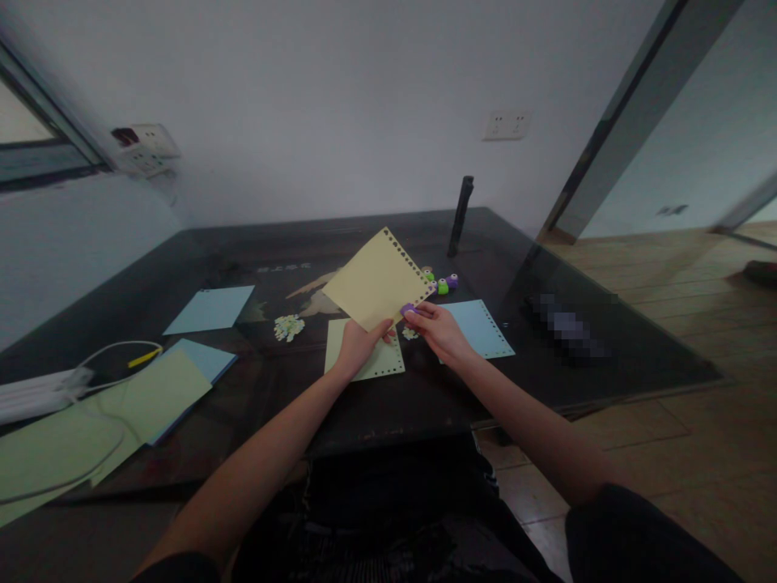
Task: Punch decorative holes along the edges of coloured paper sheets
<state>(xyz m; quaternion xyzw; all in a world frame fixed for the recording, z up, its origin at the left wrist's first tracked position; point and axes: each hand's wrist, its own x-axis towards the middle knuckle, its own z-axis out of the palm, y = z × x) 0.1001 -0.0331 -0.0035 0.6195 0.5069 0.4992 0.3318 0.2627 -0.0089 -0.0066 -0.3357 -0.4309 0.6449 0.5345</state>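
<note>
My left hand [357, 350] is closed on the lower corner of a pale yellow sheet of paper [375, 279], raised above the table. Punched holes run along the sheet's upper right edge. Pinched in my right hand [443, 330] is a small purple craft punch [408, 310], at the sheet's lower right edge; whether the paper sits in its slot I cannot tell. Beneath my hands lies a pale green sheet [366, 374] with holes on two edges. A small heap of paper cut-outs [411, 333] shows below the punch. Right of it, a light blue sheet [479, 324] also has punched edges.
Several green and purple punches [443, 287] stand behind the right hand. A larger cut-out heap [289, 327] lies to the left. Farther left are a blue sheet [210, 309], stacked paper [163, 393] and a white power strip [36, 393]. A black upright object [461, 217] stands at the back.
</note>
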